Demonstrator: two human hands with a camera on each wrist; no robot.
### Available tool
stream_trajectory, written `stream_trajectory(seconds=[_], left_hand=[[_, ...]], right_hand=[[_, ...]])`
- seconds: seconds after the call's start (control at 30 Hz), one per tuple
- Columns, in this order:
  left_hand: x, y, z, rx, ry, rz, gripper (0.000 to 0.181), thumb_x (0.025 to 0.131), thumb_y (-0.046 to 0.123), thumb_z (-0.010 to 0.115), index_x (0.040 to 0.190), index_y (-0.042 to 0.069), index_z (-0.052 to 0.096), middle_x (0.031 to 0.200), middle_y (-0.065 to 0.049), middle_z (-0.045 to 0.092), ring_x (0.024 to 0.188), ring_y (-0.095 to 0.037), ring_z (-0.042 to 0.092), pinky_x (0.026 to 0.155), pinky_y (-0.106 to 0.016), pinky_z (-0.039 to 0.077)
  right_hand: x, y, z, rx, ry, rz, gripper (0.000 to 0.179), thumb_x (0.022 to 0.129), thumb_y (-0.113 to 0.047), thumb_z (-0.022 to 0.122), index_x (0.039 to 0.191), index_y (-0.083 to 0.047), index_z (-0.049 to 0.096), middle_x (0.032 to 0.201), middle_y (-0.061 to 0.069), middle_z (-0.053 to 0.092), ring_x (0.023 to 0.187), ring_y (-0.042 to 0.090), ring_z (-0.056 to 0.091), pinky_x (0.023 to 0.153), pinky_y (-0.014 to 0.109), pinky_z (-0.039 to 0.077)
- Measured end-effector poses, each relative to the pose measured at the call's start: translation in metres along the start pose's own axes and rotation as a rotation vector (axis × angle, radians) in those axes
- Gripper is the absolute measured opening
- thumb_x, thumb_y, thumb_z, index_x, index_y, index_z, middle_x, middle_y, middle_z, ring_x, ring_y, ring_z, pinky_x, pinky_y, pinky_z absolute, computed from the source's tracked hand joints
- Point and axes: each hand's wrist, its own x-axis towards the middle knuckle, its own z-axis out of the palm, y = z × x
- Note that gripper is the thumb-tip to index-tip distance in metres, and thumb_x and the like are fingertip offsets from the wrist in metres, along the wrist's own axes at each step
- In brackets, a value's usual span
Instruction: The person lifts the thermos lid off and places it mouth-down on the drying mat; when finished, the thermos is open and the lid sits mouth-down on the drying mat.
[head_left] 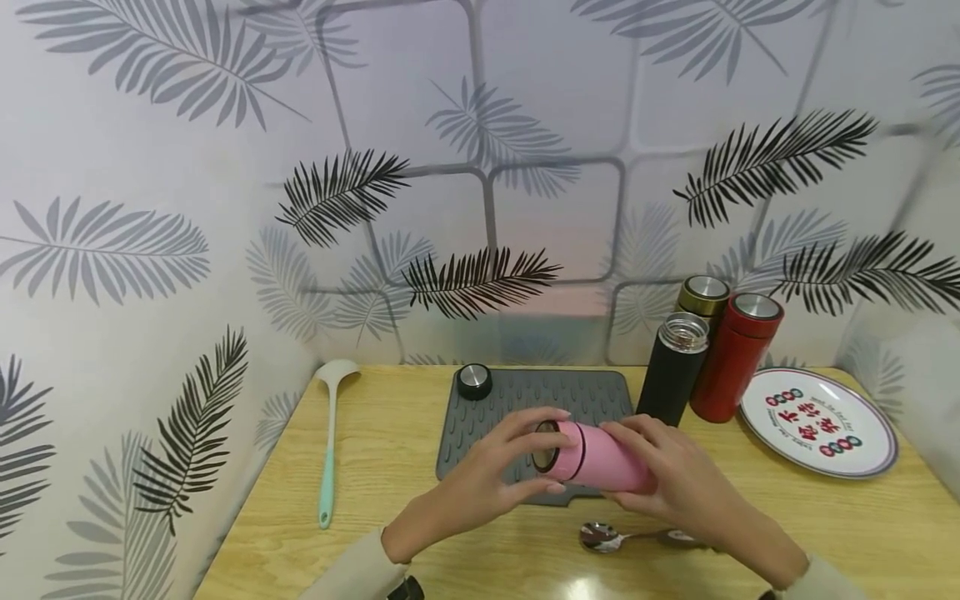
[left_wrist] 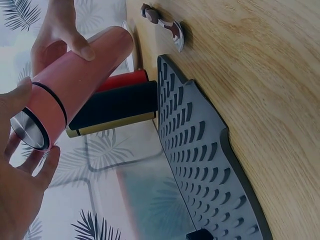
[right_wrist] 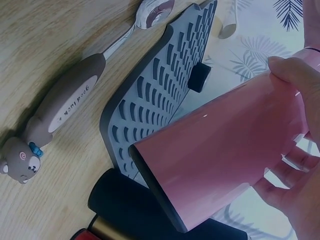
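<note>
The pink flask (head_left: 611, 458) is held in the air, tilted well over, between the fingers of both hands. The left hand (head_left: 480, 471) pinches its lid between the thumb and spread fingers; the right hand (head_left: 678, 475) has thumb and fingers curled round the lower body. Main hazard, in my judgement: the smooth, glossy wall could slide or spin in the right fingers if the left ones twist hard. Should the lid come loose at this tilt, any liquid would run out toward the left fingers; whether there is any cannot be told. A dropped flask would likely strike the drying mat (head_left: 540, 392) or the spoon (head_left: 602, 537), both below the fingers. A careless right elbow or knuckle could also tip the uncapped black flask (head_left: 671, 375), just beyond the right fingers, into its neighbours. Count: two hands; four flasks, namely one pink, one black, one red flask (head_left: 735, 358) and one gold flask (head_left: 703, 297), the last three grouped beyond the right fingers; one loose black cap (head_left: 474, 382) on the mat, beyond the left fingers; one mat; one spoon; one plate (head_left: 870, 425), right of the right fingers; one ladle (head_left: 330, 442), well left of the left fingers.
</note>
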Motion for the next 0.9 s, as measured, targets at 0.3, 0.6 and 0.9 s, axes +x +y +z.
stream_trajectory(seconds=[0.3,0.6,0.9], left_hand=[[-0.001,0.000,0.000,0.024,0.014,-0.036,0.058,0.093,0.021,0.082,0.145,0.019,0.058,0.151,-0.004,0.052,0.140,-0.019,0.053,0.110,-0.031,0.050],[0.002,0.007,0.002,-0.042,0.024,-0.343,0.059,0.093,0.036,0.081,0.146,0.024,0.057,0.136,0.002,0.060,0.091,-0.009,0.062,0.075,-0.020,0.058],[0.003,0.010,0.005,0.057,-0.061,-0.248,0.091,0.087,0.039,0.087,0.161,0.029,0.034,0.165,0.000,0.033,0.130,-0.018,0.059,0.101,-0.039,0.056]], right_hand=[[-0.001,0.000,0.002,0.001,-0.023,0.001,0.081,0.069,-0.033,0.098,0.139,-0.015,0.063,0.122,0.007,0.066,0.099,0.024,0.067,0.080,0.048,0.061],[-0.002,0.001,0.006,0.005,-0.017,-0.009,0.081,0.068,-0.034,0.098,0.139,-0.015,0.063,0.123,0.006,0.066,0.099,0.022,0.067,0.081,0.048,0.061],[-0.002,-0.001,0.001,0.002,-0.018,0.001,0.081,0.068,-0.032,0.099,0.137,-0.014,0.063,0.123,0.008,0.066,0.101,0.026,0.068,0.084,0.051,0.062]])
